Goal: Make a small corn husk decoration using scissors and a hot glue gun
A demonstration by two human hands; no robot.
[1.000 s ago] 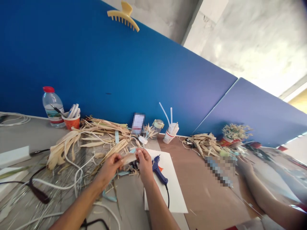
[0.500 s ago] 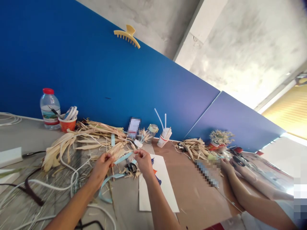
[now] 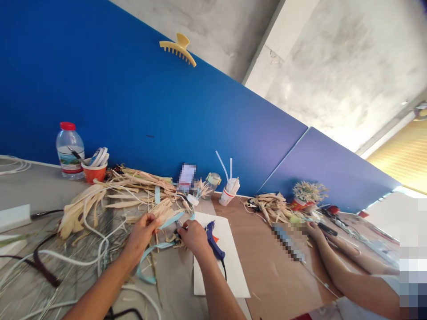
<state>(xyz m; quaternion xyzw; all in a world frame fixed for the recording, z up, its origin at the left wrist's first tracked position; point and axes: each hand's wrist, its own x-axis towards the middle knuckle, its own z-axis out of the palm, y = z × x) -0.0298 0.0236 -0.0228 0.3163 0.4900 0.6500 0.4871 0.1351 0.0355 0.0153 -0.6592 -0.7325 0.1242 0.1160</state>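
Observation:
My left hand [image 3: 145, 229] is closed, pinching a pale blue ribbon [image 3: 171, 220] between thumb and fingertips. The ribbon's free part stretches right, past dried corn husks [image 3: 163, 209]; another length curls on the table below. My right hand [image 3: 192, 235] is bent over the scissors [image 3: 178, 226], its fingers closed around the handle end, which is mostly hidden. Just right of that hand, a blue glue gun [image 3: 215, 242] lies on a white sheet [image 3: 233, 275], its cord running toward me.
White cables [image 3: 66, 258] and thin wires spread over the left side. A red-capped bottle [image 3: 69, 151], an orange cup [image 3: 94, 171] and a white cup with straws [image 3: 227, 193] stand along the blue partition [image 3: 133, 102]. At right, another person's hands [image 3: 315, 233] work near dried husks.
My right hand has let go of the ribbon's right end and moved down and left onto the scissors. More of the glue gun shows. My left hand stays in place.

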